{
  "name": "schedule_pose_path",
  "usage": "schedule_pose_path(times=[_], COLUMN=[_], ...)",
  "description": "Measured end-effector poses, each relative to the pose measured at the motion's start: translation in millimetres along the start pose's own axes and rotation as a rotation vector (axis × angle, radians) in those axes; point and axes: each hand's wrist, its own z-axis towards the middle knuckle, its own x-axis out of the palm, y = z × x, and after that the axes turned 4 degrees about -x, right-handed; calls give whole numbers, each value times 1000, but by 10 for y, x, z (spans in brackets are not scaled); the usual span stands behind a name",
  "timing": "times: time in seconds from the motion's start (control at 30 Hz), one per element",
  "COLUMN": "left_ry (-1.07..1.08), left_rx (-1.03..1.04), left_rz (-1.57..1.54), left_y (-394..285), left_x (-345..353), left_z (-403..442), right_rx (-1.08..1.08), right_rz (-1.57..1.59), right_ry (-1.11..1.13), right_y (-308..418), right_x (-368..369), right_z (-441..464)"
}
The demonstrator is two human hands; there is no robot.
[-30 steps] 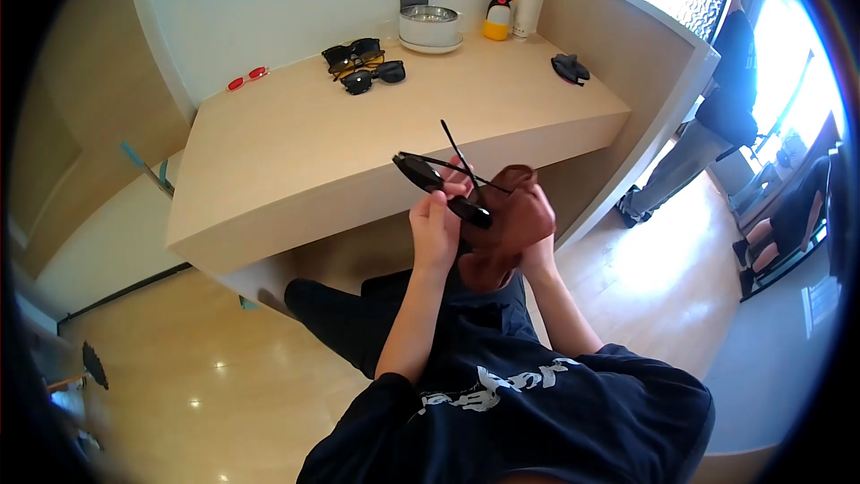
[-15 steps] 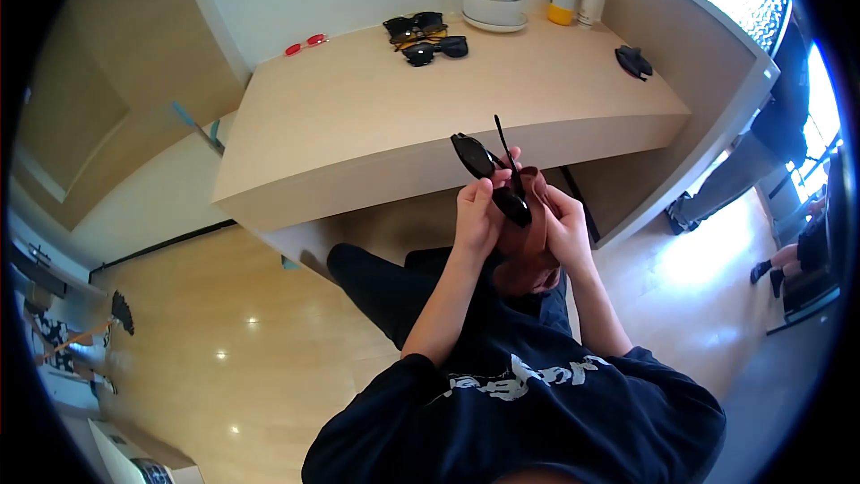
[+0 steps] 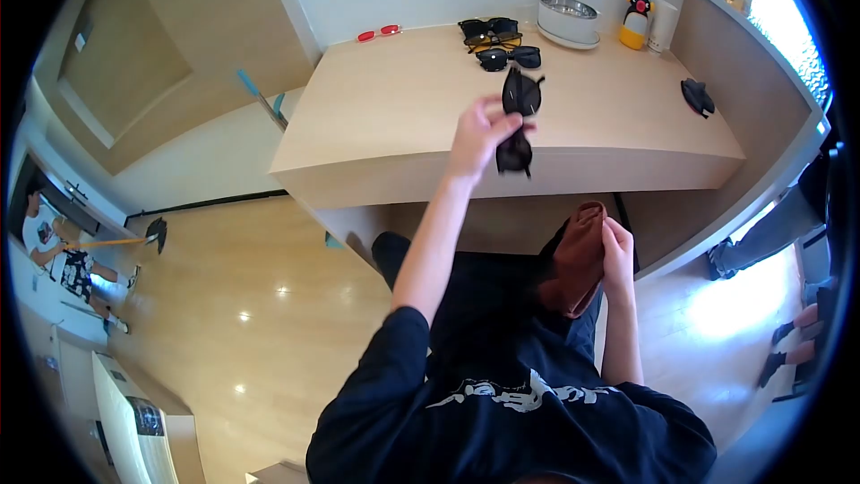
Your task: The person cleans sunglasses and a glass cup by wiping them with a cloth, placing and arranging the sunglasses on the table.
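Observation:
Black sunglasses (image 3: pixel 520 92) are gripped near the bridge by the fingers of my left hand (image 3: pixel 479 136). They hang lengthwise over the front edge of the desk (image 3: pixel 394 116), one lens above the other. Close to my lap, my right hand (image 3: pixel 618 255) pinches the upper edge of a reddish-brown cloth or soft pouch (image 3: pixel 578 255), which droops in folds over my legs. Several pairs of glasses lie together farther back, with black sunglasses (image 3: pixel 509 58) nearest to me.
Red glasses (image 3: pixel 380 33) lie at the back left. A white bowl (image 3: pixel 569 22), a penguin figure (image 3: pixel 635 20) and a white cup (image 3: pixel 661 25) stand along the wall. A dark folded item (image 3: pixel 697 99) rests near the right partition (image 3: pixel 761 81). A person (image 3: pixel 72 255) holds a broom at far left.
My left hand has carried the sunglasses away from the brown cloth, forward over the desk edge. My right hand stays low with the cloth. The whole view has shifted.

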Motion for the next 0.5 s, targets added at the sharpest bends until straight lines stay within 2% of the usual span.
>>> schedule_pose_path(times=[0.1, 0.17, 0.23, 0.3, 0.37, 0.5], left_ry=[39, 76, 157, 130, 78, 53], left_rx=[-18, -65, -181, -139, -89, -159], left_rz=[268, 429, 705, 1185, 1299, 1390], left_y=[-27, 48, 126, 129, 104, 149], left_x=[-201, -291, -426, -450, -434, -468], left_z=[619, 982, 1266, 1415, 1470, 1511], right_rx=[57, 90, 103, 105, 103, 106], right_rz=[115, 125, 157, 247, 295, 354], right_ry=[-53, 1, 60, 65, 94, 71], right_y=[-142, -205, -200, -46, -71, -214], right_x=[-56, -26, 91, 217, 189, 117], right_z=[5, 62, 119, 256, 462, 820])
